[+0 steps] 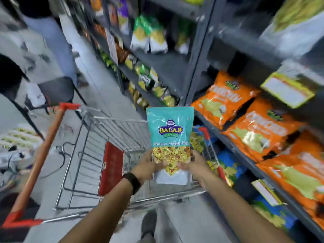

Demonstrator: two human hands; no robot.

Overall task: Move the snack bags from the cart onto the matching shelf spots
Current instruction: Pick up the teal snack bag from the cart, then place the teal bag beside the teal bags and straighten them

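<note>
Upright, teal bag above cart rim

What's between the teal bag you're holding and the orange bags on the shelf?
In the head view, only the cart's red-tipped right corner and the dark shelf edge lie between the teal bag, held by both hands, and the orange bags.

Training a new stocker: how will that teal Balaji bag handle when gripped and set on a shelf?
The teal bag looks glossy, so probably slippery. It stands upright from a bottom grip by both hands, left and right, so fairly stiff. Its loose mix is likely light and crushable.
</note>
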